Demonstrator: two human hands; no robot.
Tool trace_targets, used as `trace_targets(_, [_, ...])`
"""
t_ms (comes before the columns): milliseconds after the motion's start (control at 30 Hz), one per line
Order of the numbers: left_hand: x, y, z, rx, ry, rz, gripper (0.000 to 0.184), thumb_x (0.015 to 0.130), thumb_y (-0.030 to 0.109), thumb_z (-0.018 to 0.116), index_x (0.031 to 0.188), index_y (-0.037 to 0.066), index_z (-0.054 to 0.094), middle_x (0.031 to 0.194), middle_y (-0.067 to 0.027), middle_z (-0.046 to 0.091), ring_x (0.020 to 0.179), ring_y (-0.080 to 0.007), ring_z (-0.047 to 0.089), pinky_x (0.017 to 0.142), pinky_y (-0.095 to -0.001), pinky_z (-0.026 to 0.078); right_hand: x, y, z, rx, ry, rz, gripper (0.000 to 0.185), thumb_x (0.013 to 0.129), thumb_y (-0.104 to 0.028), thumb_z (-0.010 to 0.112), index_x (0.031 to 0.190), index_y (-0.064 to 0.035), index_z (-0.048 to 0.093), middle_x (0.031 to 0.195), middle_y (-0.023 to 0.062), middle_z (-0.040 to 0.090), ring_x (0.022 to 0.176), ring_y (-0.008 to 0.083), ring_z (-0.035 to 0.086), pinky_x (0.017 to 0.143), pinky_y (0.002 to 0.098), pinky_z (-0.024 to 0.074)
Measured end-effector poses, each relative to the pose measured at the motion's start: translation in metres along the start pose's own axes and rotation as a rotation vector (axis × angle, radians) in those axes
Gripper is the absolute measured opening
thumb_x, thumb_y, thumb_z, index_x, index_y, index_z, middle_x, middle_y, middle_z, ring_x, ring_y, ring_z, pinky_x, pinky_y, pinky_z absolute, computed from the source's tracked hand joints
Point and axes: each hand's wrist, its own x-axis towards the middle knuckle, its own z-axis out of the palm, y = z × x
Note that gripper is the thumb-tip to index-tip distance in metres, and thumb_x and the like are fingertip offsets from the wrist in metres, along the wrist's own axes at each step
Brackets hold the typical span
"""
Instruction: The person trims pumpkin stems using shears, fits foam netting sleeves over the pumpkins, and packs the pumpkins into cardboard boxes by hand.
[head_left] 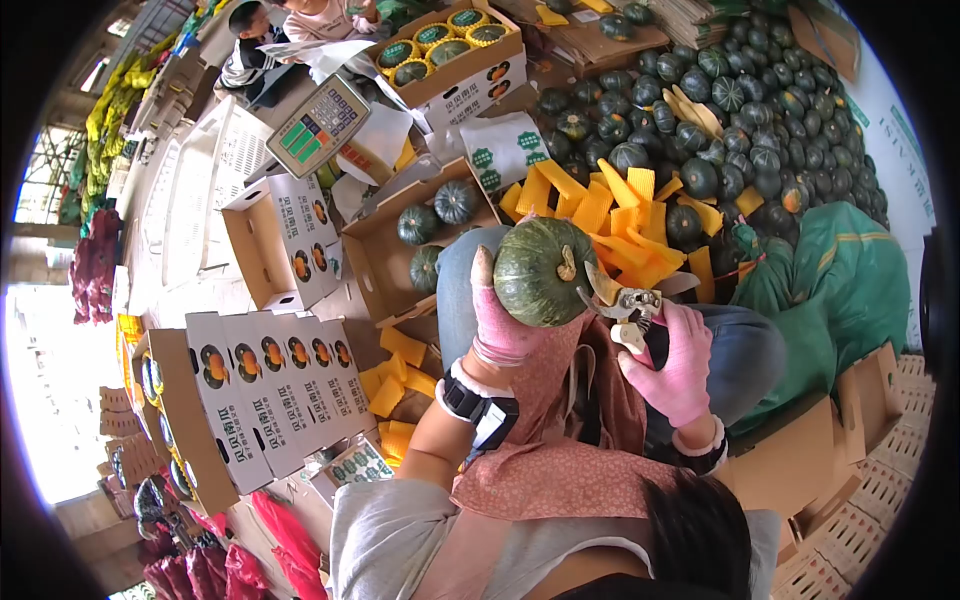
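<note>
My left hand (503, 322), in a pink glove, grips a green pumpkin (535, 285) from its left side and holds it above my lap. The pumpkin's pale stem faces right. In my gloved right hand (675, 360) is a pair of pruning shears (625, 305), its white handle in my grasp. The shears' blades are beside the pumpkin's right side near the stem; I cannot tell whether they touch it. Just beyond my left knee, a cardboard box (375, 275) holds three green pumpkins (455, 201).
A big heap of green pumpkins (760, 130) lies at the upper right. Yellow foam sleeves (620, 220) are piled before me. A weighing scale (318, 127), a packed box (465, 90) and white cartons (280, 390) stand leftward. A green sack (830, 300) is at right. Two people sit at upper left.
</note>
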Motion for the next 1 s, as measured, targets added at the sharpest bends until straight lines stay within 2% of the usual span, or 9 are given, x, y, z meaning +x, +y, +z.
trace_targets(200, [0.001,-0.005,-0.002,0.132,-0.027,0.097,0.072,0.086,0.062,0.042,0.138,0.014,0.033,0.133,-0.0129,0.044,0.121,-0.0300,0.044,0.102,-0.0465,0.035,0.002,-0.002,-0.005,-0.082,0.033,-0.031,0.048,0.057,-0.025,0.074,0.098,-0.0058,0.057,0.086,0.0038,0.059,0.082,0.0260,0.056,0.071,0.0386,0.0411])
trace_targets(300, [0.001,-0.005,0.000,0.313,-0.041,0.142,0.076,0.084,0.066,0.041,0.138,0.013,0.035,0.136,-0.0117,0.041,0.124,-0.0298,0.042,0.105,-0.0450,0.032,0.004,0.000,-0.008,-0.147,0.070,-0.044,0.047,0.057,-0.025,0.074,0.098,-0.0062,0.058,0.084,0.0033,0.059,0.081,0.0255,0.056,0.068,0.0379,0.0415])
trace_targets(367, [-0.001,-0.004,0.007,0.236,-0.092,0.065,0.075,0.081,0.060,0.054,0.137,0.015,0.032,0.131,-0.0122,0.043,0.121,-0.0290,0.043,0.102,-0.0465,0.036,0.007,0.001,-0.013,-0.139,0.056,-0.061,0.046,0.057,-0.024,0.074,0.096,-0.0057,0.057,0.084,0.0042,0.059,0.081,0.0263,0.056,0.068,0.0383,0.0417])
trace_targets(500, [0.000,-0.002,-0.001,0.376,-0.220,-0.047,0.084,0.079,0.060,0.058,0.142,0.017,0.023,0.135,-0.0105,0.039,0.125,-0.0267,0.040,0.103,-0.0462,0.035,0.009,0.020,-0.022,-0.099,-0.021,-0.064,0.049,0.056,-0.022,0.074,0.098,-0.0045,0.056,0.087,0.0073,0.058,0.085,0.0285,0.054,0.072,0.0396,0.0413])
trace_targets(600, [-0.004,0.010,-0.007,0.318,-0.270,-0.393,0.083,0.078,0.056,0.062,0.140,0.014,0.027,0.136,-0.0099,0.040,0.123,-0.0254,0.043,0.101,-0.0436,0.038,0.012,0.026,-0.030,-0.164,-0.066,-0.069,0.053,0.055,-0.025,0.074,0.099,-0.0044,0.056,0.088,0.0068,0.058,0.086,0.0276,0.053,0.074,0.0403,0.0401])
trace_targets(700, [-0.004,-0.002,0.001,0.324,-0.177,-0.208,0.077,0.077,0.047,0.066,0.137,0.012,0.032,0.133,-0.0095,0.042,0.121,-0.0247,0.044,0.100,-0.0432,0.038,0.015,0.021,-0.033,-0.189,-0.079,-0.079,0.053,0.055,-0.026,0.074,0.101,-0.0047,0.056,0.088,0.0064,0.057,0.086,0.0275,0.053,0.074,0.0401,0.0398])
trace_targets(800, [-0.004,-0.009,0.007,0.238,-0.183,-0.080,0.076,0.072,0.036,0.071,0.133,0.011,0.035,0.128,-0.0092,0.044,0.119,-0.0249,0.045,0.101,-0.0419,0.037,0.012,0.022,-0.026,-0.166,-0.069,-0.081,0.054,0.055,-0.027,0.072,0.101,-0.0046,0.056,0.087,0.0062,0.057,0.085,0.0281,0.053,0.073,0.0403,0.0399])
trace_targets(900, [-0.004,-0.005,0.017,0.340,-0.187,0.040,0.078,0.065,0.030,0.075,0.129,0.010,0.036,0.125,-0.0089,0.045,0.118,-0.0259,0.044,0.102,-0.0406,0.036,0.015,0.018,-0.028,-0.180,-0.076,-0.081,0.056,0.056,-0.030,0.072,0.103,-0.0043,0.055,0.088,0.0065,0.057,0.085,0.0288,0.053,0.072,0.0414,0.0393])
trace_targets(1000, [0.000,-0.005,-0.001,0.508,-0.168,0.147,0.095,0.059,0.031,0.079,0.136,0.013,0.027,0.129,-0.0098,0.042,0.119,-0.0258,0.043,0.101,-0.0396,0.036,0.013,0.016,-0.031,-0.187,-0.082,-0.054,0.059,0.056,-0.032,0.073,0.105,-0.0048,0.054,0.090,0.0069,0.056,0.086,0.0291,0.053,0.073,0.0417,0.0384])
